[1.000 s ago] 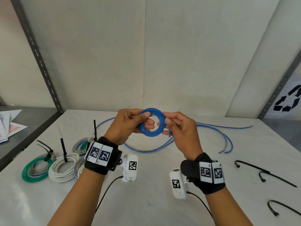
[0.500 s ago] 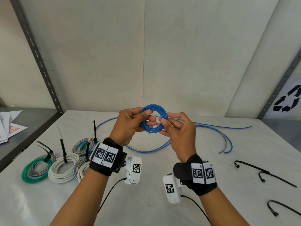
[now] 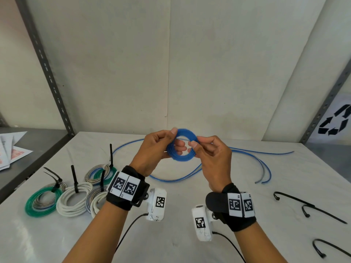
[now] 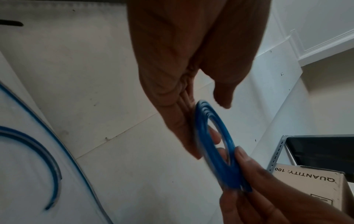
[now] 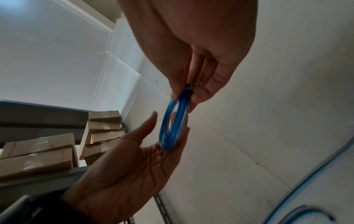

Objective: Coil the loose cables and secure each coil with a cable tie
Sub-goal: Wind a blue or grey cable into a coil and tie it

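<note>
— Left hand (image 3: 152,149) and right hand (image 3: 210,158): what are we doing with them?

— We pinch the blue coil (image 3: 182,145) between them, raised above the table (image 3: 190,234) in front of us. Our left thumb and fingers grip its rim at nine o'clock, and our right thumb and forefinger pinch it at three o'clock. The wrist views show the same ring edge-on between both sets of fingers.

— Which step is this, would we say?

— Winding, we judge. The loose blue cable (image 3: 247,150) trails on the table beyond our hands, sweeping out toward two o'clock, so this coil looks unfinished and has no tie on it.

— And the rest of the work?

— At eight o'clock the green coil (image 3: 40,204) and the white coil (image 3: 73,202) lie tied, with more coils just beside them. Spare cable ties (image 3: 307,205) wait at four o'clock, well apart from the coil.

— What does the next move call for?

— We think one hand must hold the turns flat so they do not spring apart, while the other draws in more slack. Only then would a tie go around the bundle.
</note>
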{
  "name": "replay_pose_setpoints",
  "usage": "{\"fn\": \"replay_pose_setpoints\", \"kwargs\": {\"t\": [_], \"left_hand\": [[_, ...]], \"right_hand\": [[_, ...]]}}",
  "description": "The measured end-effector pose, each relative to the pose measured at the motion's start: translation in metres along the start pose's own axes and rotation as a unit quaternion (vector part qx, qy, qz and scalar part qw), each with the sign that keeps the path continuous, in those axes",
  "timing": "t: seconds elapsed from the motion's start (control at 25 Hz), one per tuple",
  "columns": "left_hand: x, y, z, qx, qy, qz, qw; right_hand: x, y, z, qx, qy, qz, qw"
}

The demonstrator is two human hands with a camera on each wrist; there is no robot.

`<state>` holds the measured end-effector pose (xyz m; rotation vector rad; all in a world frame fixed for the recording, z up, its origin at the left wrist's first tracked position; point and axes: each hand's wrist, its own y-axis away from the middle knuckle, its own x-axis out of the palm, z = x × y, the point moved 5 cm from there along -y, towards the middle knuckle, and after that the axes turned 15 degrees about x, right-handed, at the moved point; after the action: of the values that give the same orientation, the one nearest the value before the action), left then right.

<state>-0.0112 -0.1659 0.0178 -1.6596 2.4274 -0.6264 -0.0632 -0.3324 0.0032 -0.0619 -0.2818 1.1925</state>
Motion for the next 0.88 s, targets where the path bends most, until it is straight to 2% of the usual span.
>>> {"fn": "replay_pose_setpoints", "kwargs": {"t": [0.12, 0.2, 0.4, 0.52, 0.72, 0.88], "left_hand": [[0.009, 0.001, 0.005, -0.057, -0.030, 0.068, 0.996], [0.019, 0.003, 0.007, -0.077, -0.041, 0.091, 0.992], [0.018, 0.003, 0.010, -0.087, -0.128, 0.073, 0.985], [0.015, 0.004, 0.008, -0.075, -0.169, 0.088, 0.979], [0.018, 0.003, 0.007, -0.082, -0.052, 0.031, 0.995], [0.016, 0.003, 0.006, -0.089, -0.004, 0.012, 0.996]], "right_hand": [[0.001, 0.000, 0.006, -0.024, 0.076, 0.059, 0.995], [0.005, 0.004, 0.008, -0.053, 0.129, 0.080, 0.987], [0.007, 0.006, 0.004, -0.082, 0.165, 0.064, 0.981], [0.009, 0.006, 0.000, -0.083, 0.175, 0.056, 0.980], [0.010, 0.003, 0.002, -0.037, 0.087, 0.092, 0.991], [0.009, 0.004, 0.000, 0.023, -0.005, 0.071, 0.997]]}}
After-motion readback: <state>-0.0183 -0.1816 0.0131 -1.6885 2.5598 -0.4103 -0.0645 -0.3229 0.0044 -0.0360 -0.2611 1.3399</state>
